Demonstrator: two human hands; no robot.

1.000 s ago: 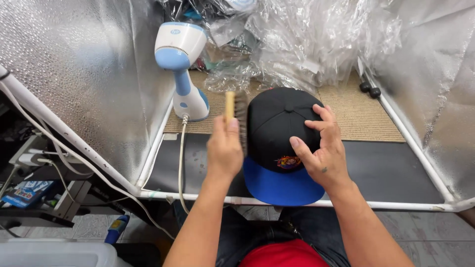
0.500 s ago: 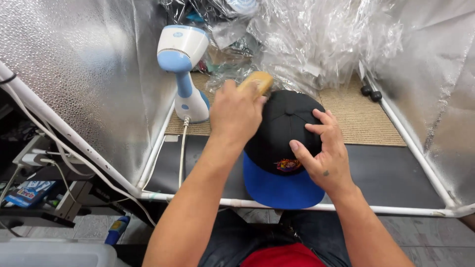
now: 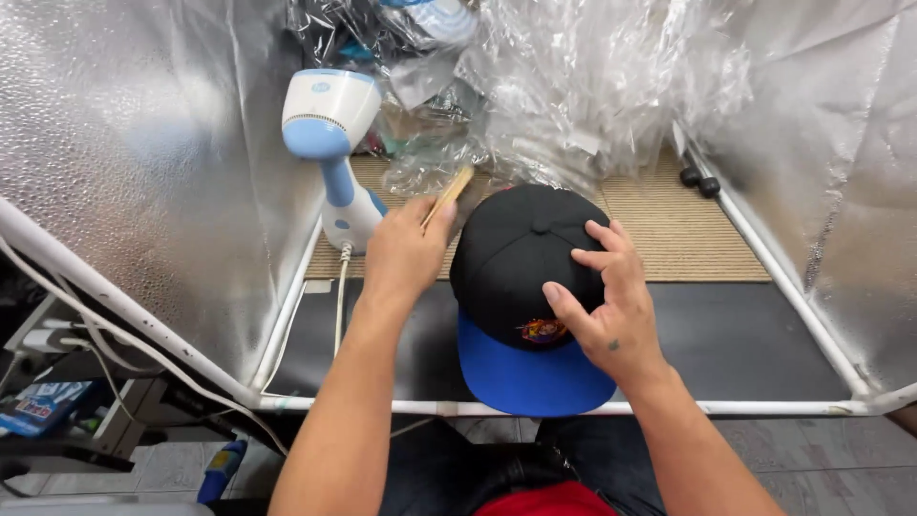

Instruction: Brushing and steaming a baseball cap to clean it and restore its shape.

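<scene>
The cap (image 3: pixel 527 287), black-crowned with a stiff blue brim, sits on the dark mat (image 3: pixel 726 334) inside a tent of crinkled silver sheeting (image 3: pixel 134 172). The right hand (image 3: pixel 602 306) spreads its fingers over the crown, pressing the soft fabric. The left hand (image 3: pixel 406 253), just left of the cap, pinches a flat wooden brush (image 3: pixel 447 196) between thumb and curled fingers. With only fingertips on the rounded crown, the cap could slide or dent under brushing. The smooth plastic steamer (image 3: pixel 334 153) stands behind and left of the cap, near enough for an elbow to knock.
</scene>
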